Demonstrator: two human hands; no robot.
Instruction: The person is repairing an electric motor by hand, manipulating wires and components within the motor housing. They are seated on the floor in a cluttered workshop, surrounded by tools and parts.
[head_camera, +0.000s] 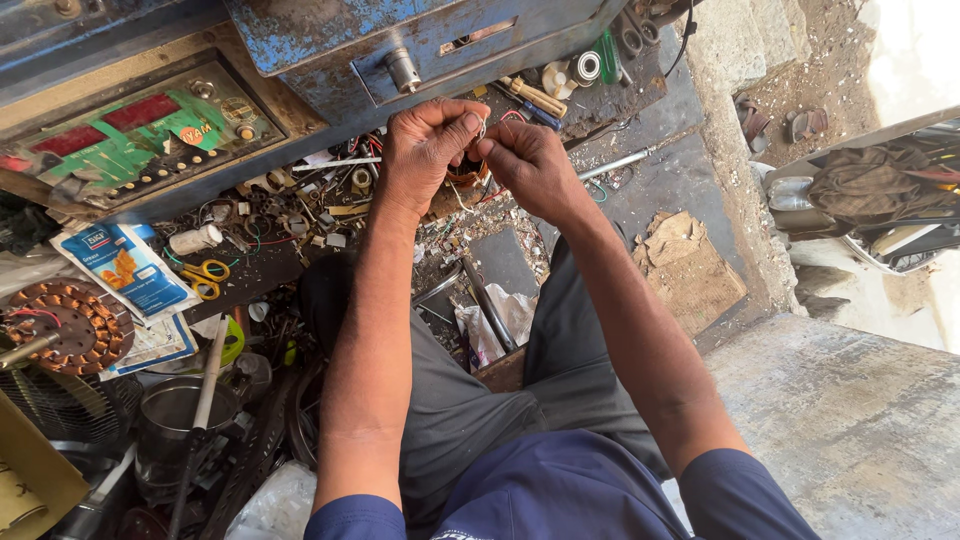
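Head view: both forearms reached forward from the blue sleeves, and the hands met above a cluttered workbench (300, 230).
Left hand (425, 145): fingers curled in, thumb and fingertips pinched on a small metal piece (481, 128) at the level of the knuckles.
Right hand (530, 165): fingers bent the same way, pinching that piece from the other side — the two sets of fingertips touched.
Small metal piece: held between the hands, just above a copper-wound coil (466, 172); too small and too covered by fingers to tell its long axis or which way it pointed.
Coil: brown and round, seen only in part under the hands — whether either hand touched it could not be told.
Bench litter: yellow-handled scissors (205, 272) lay left of the left forearm; a blue packet (130, 268) sat just beside them.
Far left: a round stator with copper windings (65, 325) lay flat, near a green circuit panel (140, 140).
Above the hands: a worn blue metal box (400, 40).
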